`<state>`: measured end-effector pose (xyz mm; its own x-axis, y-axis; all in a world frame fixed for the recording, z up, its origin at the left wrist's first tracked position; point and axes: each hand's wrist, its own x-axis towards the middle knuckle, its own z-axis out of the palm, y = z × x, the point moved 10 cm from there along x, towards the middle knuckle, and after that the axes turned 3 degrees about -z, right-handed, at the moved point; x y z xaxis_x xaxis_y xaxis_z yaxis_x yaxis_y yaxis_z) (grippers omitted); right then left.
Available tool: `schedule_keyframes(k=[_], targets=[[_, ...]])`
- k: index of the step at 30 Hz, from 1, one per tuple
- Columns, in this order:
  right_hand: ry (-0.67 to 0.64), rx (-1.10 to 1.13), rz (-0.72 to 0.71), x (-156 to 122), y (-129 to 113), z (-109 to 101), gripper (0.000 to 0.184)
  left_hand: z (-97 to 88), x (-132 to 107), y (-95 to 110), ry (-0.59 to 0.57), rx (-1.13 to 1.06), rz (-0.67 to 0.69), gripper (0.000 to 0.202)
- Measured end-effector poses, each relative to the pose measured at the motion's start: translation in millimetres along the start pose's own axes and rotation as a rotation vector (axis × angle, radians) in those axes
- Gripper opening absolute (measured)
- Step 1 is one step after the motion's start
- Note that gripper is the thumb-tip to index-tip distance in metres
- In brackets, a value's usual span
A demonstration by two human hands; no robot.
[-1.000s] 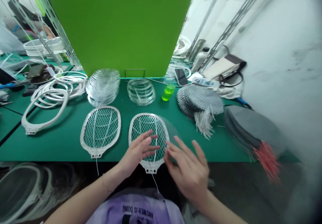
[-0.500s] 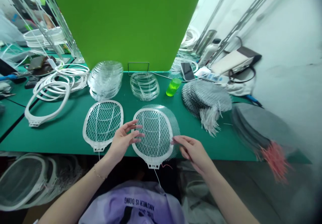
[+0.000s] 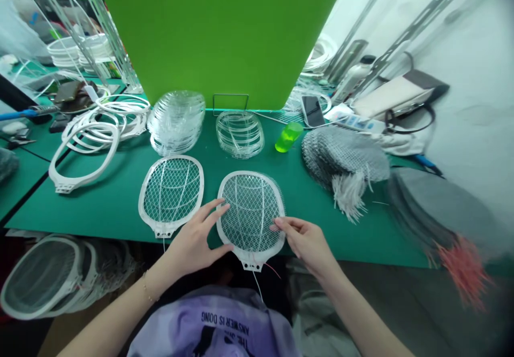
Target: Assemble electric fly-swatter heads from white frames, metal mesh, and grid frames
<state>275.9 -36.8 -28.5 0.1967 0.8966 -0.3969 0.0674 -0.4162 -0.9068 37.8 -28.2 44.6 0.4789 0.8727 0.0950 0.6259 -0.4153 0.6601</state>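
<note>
A white racket-shaped frame (image 3: 274, 250) lies at the table's front edge, its neck with small holes towards me. On it sits a fine grey metal mesh sheet (image 3: 249, 212) that nearly lines up with the frame, a thin strip showing past the upper right rim. A red wire and a white wire trail from the neck. My left hand (image 3: 196, 239) rests at the left rim, fingers spread, thumb near the neck. At the right rim, the thumb and fingers of my right hand (image 3: 307, 242) pinch the mesh edge. To the left lies a second frame (image 3: 146, 220) with coarser mesh.
Bare white frames (image 3: 110, 159) and clear plastic rings (image 3: 176, 124) lie at the back left, more rings (image 3: 240, 135) centrally. A green cup (image 3: 288, 136), a phone (image 3: 312, 112) and mesh stacks (image 3: 345, 151) (image 3: 437, 202) are right. A green panel (image 3: 225, 36) stands behind.
The mesh sheet has shifted left and down, now nearly in line with the frame. My left hand has spread, its thumb lower by the neck. The view has moved slightly left.
</note>
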Motion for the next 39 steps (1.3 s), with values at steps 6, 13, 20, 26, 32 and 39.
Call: schedule_keyframes(k=[6, 13, 20, 26, 32, 39], targets=[[0.038, -0.116, -0.004, 1.7, 1.2, -4.8, 0.042, 14.1, -1.6, 0.5, -0.043, 0.110, 0.096, 0.067], [0.047, -0.156, -0.083, 6.4, -5.5, -4.8, 0.037, 23.6, -4.9, 0.7, -0.068, 0.223, 0.130, 0.060], [0.019, -0.185, -0.116, 11.2, -8.3, -2.3, 0.038, 26.7, -6.4, 0.0, -0.050, 0.243, 0.127, 0.060], [0.033, -0.164, -0.065, 5.3, -8.9, -3.7, 0.041, 26.4, -5.5, 0.2, -0.062, 0.212, 0.108, 0.058], [0.054, -0.140, 0.020, 3.8, -2.0, -3.3, 0.044, 25.0, -4.7, 2.3, -0.067, 0.226, 0.119, 0.055], [0.242, -0.510, -0.196, -10.3, -40.5, -42.0, 0.050, 27.5, -4.3, -1.4, -0.092, 0.291, 0.098, 0.056]])
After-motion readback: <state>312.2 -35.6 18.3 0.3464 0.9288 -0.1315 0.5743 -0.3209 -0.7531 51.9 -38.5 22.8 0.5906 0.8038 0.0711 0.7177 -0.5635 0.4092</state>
